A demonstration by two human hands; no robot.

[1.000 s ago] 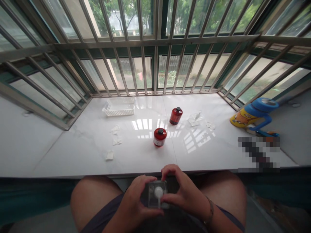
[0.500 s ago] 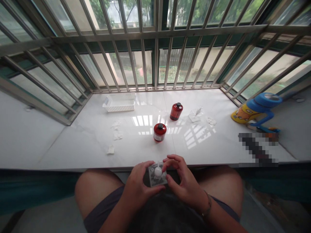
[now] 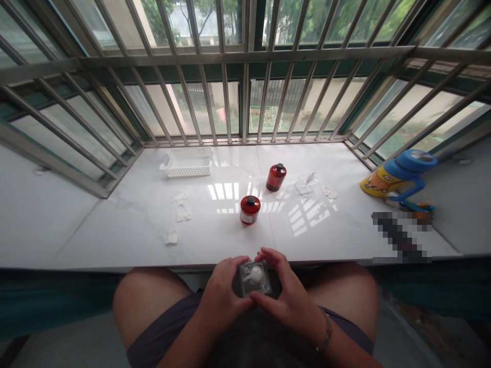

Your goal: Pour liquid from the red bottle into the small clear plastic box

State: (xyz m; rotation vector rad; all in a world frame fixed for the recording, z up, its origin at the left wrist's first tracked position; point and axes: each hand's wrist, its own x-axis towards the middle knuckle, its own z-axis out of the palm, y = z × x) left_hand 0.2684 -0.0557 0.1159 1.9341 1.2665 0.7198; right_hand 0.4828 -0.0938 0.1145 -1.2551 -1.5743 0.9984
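Seen from above, a clear square pump bottle with a white pump head is held over my lap, just below the table edge. Its nozzle points left. My left hand grips the bottle's left side, thumb along the near edge. Around the right side curls my right hand, its thumb at the near edge and its fingers by the far corner. A red bottle with a black cap stands upright on the table beyond my hands, and a second red bottle stands behind it to the right.
White table ahead. On it lie a white plastic basket, crumpled tissue pieces, a clear square container, another tissue and a blue-yellow flask tilted at right. Metal window bars close off the back.
The pump nozzle has swung from pointing away to pointing left. My right fingers have moved off the pump head to the bottle's side. The view has shifted slightly.
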